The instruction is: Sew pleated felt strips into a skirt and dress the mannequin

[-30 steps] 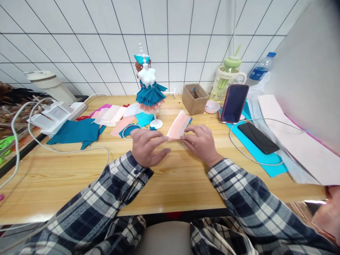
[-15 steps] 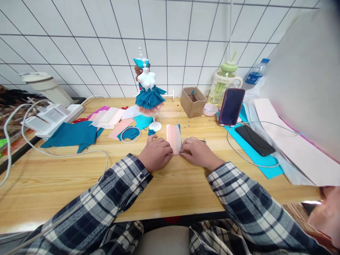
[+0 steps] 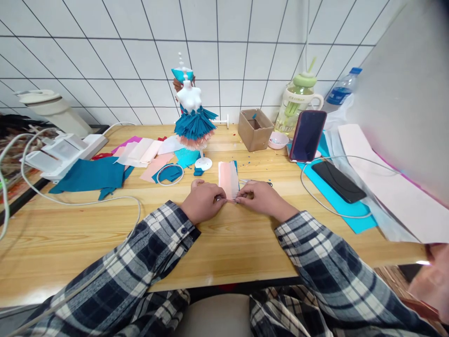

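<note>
A layered strip of pink and white crepe paper (image 3: 228,179) with a teal edge lies flat between my hands. My left hand (image 3: 204,200) pinches its near left corner, thumb and fingers together. At the near right corner my right hand (image 3: 261,199) pinches the same strip. The near edge looks narrowly folded; the fingertips partly cover it. Scissors (image 3: 270,184) lie just beyond my right hand, mostly hidden by it. Behind the strip stands a small white mannequin (image 3: 190,97) wearing a pleated teal paper skirt (image 3: 195,125) with a pink under-layer.
Teal paper (image 3: 86,175), pale sheets and a white ring (image 3: 158,180) lie left. A cardboard box (image 3: 255,135), pink bowl (image 3: 278,140), jug (image 3: 298,100) and propped phone (image 3: 307,135) stand at back right. A black phone (image 3: 338,181) and looping white cable (image 3: 315,202) lie right.
The view has shifted slightly. Both hands stay at the strip's near edge, with the fingertips drawn a little closer in a pinch there. Nothing else has visibly moved.
</note>
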Available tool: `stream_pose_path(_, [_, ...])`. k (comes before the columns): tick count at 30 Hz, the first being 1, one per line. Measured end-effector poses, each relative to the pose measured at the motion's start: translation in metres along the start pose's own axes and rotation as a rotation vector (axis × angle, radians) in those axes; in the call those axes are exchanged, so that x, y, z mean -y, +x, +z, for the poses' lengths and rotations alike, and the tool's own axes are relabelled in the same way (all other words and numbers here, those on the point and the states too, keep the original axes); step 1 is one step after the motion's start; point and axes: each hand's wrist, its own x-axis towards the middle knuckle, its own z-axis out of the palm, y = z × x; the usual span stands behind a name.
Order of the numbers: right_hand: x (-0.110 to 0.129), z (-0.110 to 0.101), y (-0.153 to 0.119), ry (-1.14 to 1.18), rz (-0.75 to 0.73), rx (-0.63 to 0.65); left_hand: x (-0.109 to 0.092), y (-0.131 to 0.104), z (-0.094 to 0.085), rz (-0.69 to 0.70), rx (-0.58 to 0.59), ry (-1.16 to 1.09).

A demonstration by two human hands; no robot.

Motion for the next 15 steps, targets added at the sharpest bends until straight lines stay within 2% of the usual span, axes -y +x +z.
stream_pose_path(4, [0.0014,-0.0015,-0.0007,0.030,0.040,-0.014,0.0006,0.0012,0.0004,-0.013,0.010,-0.013])
stream_pose_path(9, [0.0048,-0.0052,-0.0026,-0.026,-0.026,0.021,0.0000,0.0011,0.0012,-0.001,-0.004,0.008])
stream_pose_path(15, [0.0018,-0.0025,-0.0015,0.009,0.113,0.032,0.0026,0.0003,0.0004,0.004,-0.026,0.006])
